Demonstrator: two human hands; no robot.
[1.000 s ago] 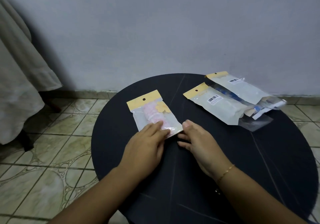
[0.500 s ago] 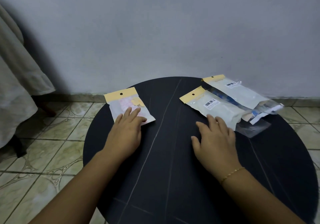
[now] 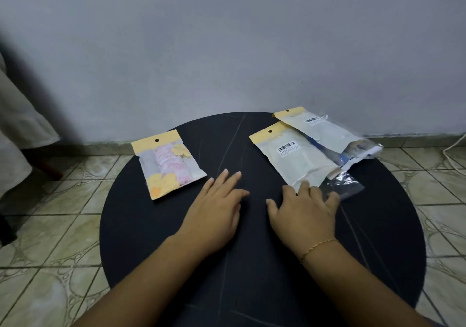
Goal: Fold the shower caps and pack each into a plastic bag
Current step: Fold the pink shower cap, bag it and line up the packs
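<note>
Pink-cap bag (image 3: pixel 169 163) released; left hand (image 3: pixel 214 209) withdrawn to table (image 3: pixel 141 225).

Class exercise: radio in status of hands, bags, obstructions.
Left hand open, empty. Right hand open, fingertips at nearest bag. Packed pink bag set aside left. Nothing obstructing.

Past the near bag (image 3: pixel 295 155), a rear bag (image 3: pixel 325 131) is partly covered; the blue item (image 3: pixel 325 151) between them shows only a strip. Barcode text is unreadable. Left of the table (image 3: pixel 378 238), cloth (image 3: pixel 17 134) is cropped, blurred.

Matt dark table (image 3: pixel 176 238), glossy clear plastic bags (image 3: pixel 300 160), glazed floor tiles (image 3: pixel 50 238)
</note>
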